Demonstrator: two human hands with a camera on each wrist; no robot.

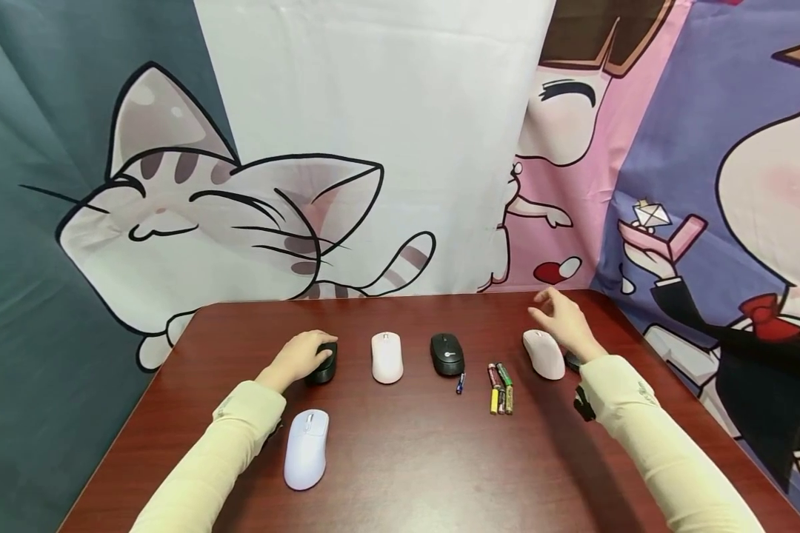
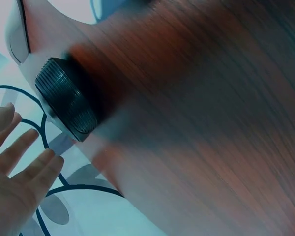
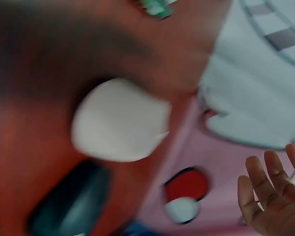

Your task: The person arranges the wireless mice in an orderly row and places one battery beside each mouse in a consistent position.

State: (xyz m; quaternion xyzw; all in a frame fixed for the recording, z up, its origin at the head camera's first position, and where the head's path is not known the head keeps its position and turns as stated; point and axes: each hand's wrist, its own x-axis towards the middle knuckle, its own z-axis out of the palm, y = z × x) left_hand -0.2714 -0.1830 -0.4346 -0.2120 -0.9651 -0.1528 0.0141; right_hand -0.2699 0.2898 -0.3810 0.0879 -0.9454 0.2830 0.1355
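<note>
Left fingers (image 2: 20, 146) are standing wide apart, partly hiding a black mouse (image 1: 322, 374); I'm not making out contact. Right fingers (image 3: 260, 177) are standing loosely bent, holding nothing, beside a pale mouse (image 1: 544, 355). I'm counting six mice on the counter (image 1: 400, 466), one mostly hiding behind the right wrist. Between both hands' fingers, a black mouse (image 1: 447, 354) is bearing an unreadable logo.

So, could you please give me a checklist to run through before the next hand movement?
1. Left hand free: ok, fingers extended, holding nothing.
2. Right hand clear of the rightmost white mouse: ok, raised apart from it.
3. Batteries clustered: ok.
4. Small blue cylinder with them: not ok, it lies apart, by the middle black mouse.
5. Lavender mouse in the row: not ok, nearer the person.
6. Mice loaded with batteries: cannot tell, undersides hidden.
</note>
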